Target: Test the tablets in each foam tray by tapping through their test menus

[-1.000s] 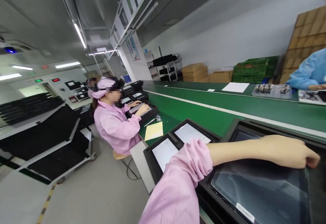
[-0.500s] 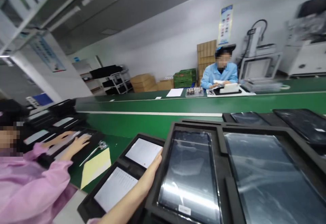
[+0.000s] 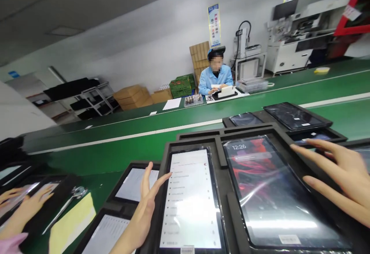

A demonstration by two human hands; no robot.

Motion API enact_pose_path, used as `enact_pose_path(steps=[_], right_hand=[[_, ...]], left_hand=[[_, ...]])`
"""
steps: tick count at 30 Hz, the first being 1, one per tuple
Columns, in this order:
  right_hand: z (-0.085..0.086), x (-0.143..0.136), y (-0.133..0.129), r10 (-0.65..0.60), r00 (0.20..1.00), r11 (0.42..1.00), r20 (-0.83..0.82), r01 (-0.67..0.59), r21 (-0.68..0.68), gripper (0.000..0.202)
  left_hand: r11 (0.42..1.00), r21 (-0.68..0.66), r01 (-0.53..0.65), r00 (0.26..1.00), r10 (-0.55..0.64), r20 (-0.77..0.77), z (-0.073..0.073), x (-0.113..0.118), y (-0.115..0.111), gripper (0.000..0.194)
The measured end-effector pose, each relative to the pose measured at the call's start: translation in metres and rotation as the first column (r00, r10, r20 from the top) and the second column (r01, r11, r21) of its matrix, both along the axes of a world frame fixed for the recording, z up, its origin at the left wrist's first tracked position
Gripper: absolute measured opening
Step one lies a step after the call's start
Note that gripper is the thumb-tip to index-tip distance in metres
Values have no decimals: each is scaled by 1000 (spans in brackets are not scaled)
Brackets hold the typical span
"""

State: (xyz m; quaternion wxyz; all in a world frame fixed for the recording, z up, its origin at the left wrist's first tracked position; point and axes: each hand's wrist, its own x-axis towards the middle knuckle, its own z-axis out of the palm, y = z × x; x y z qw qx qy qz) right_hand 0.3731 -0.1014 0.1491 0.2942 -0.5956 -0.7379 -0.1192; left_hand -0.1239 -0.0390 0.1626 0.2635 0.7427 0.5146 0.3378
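Flanking two lit tablets (image 3: 190,204), left hand (image 3: 144,211) fingers apart, right hand (image 3: 351,173) splayed

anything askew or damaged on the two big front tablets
Nothing stands out: the white-screen tablet and the red-patterned tablet lie in their black tray, with no visible crack, though glare could hide marks.

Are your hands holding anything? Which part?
Nothing is held: left hand open beside the rectangular white-screened glass tablet, right hand open near the rectangular black tray.
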Motion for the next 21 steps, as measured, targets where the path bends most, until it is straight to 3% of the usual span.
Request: enact_pose_path(steps=[5, 9, 11, 13, 17, 21], right_hand=[[25, -7, 5, 236, 969, 969, -77, -241, -57, 35], [34, -12, 16, 431, 893, 882, -130, -447, -148, 42], [34, -16, 26, 467, 876, 849, -118, -482, -216, 50], [30, -18, 39, 394, 917, 881, -66, -397, -258, 55], [11, -11, 64, 71, 997, 980, -24, -74, -184, 65], [-5, -2, 69, 0, 1000, 996, -26, -2, -87, 64]], left_hand=[[994, 108, 5, 994, 7, -111, 8, 3, 2, 80], [984, 170, 46, 982, -13, -188, 11, 4, 1, 80], [980, 192, 50, 980, -11, -197, 12, 3, 2, 81], [980, 194, 50, 983, -14, -185, 12, 2, 3, 82], [989, 148, -3, 986, 28, -165, 11, 4, 2, 80], [995, 48, -86, 977, 93, -193, 9, 8, -4, 80]])
